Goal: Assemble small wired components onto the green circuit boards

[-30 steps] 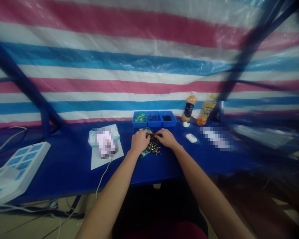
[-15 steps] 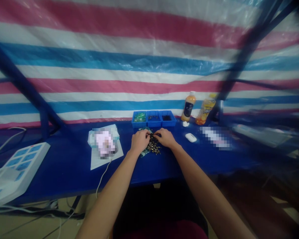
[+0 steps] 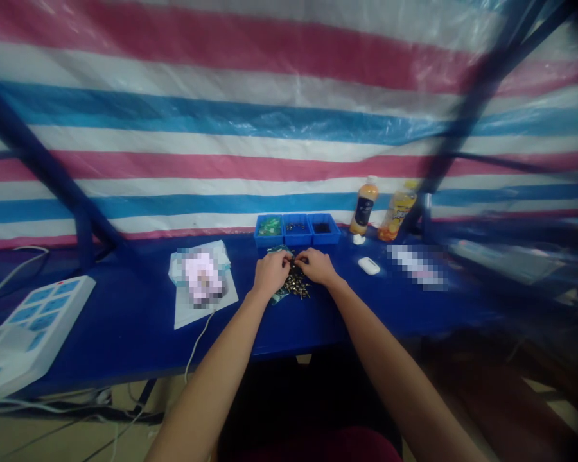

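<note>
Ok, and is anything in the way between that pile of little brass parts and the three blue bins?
Only a flat teal packet. It lies under the pile of small brass parts, and its far end shows past the left hand, toward the blue bins. The right hand is beside the pile, not between.

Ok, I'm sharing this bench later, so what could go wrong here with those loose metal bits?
The heap of small brass-coloured metal parts lies loose on the blue table, so a slip of the left hand or right hand might scatter some over the edge. The bottle of orange drink stands beside the three blue bins; knocked, it could topple into them.
</note>
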Available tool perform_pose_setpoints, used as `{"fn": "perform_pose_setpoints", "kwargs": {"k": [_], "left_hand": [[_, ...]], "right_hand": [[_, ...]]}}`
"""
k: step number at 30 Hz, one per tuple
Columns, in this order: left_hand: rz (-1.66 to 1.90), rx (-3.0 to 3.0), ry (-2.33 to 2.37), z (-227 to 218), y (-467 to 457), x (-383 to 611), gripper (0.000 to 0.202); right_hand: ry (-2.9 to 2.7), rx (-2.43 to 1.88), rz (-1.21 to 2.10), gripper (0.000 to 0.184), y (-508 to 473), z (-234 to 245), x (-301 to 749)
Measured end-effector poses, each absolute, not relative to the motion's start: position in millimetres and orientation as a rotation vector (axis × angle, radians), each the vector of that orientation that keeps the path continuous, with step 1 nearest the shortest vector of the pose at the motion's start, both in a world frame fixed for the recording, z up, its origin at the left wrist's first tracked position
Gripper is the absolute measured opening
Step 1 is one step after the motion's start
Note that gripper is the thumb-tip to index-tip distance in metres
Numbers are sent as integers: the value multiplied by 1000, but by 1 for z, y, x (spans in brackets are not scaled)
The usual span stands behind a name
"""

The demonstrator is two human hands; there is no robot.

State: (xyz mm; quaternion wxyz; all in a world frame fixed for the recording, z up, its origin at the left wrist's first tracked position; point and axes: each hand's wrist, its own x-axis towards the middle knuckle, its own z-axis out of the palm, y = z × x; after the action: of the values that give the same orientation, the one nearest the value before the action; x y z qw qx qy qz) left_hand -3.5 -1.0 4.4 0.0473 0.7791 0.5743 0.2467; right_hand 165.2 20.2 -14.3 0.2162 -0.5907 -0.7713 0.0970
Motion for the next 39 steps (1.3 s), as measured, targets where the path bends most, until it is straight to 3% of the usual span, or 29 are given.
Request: {"fn": "perform_pose_setpoints", "kwargs": {"k": [11,26,34,39], "left_hand": [[742,2335,1777,8,-3,-4,21],[751,2327,1766,8,-3,-4,23],[762,2321,1768,7,-4,-3,22],[783,2327,1752,6,-3,-3,22]], "right_hand": [[-2030,-1584,350,18,22,-17,170],[-2072,-1533,229,32,26,-26,178],[-1813,-1393,307,24,26,-19,181],[-1550,-1282,556,19,30,-14,184]]}}
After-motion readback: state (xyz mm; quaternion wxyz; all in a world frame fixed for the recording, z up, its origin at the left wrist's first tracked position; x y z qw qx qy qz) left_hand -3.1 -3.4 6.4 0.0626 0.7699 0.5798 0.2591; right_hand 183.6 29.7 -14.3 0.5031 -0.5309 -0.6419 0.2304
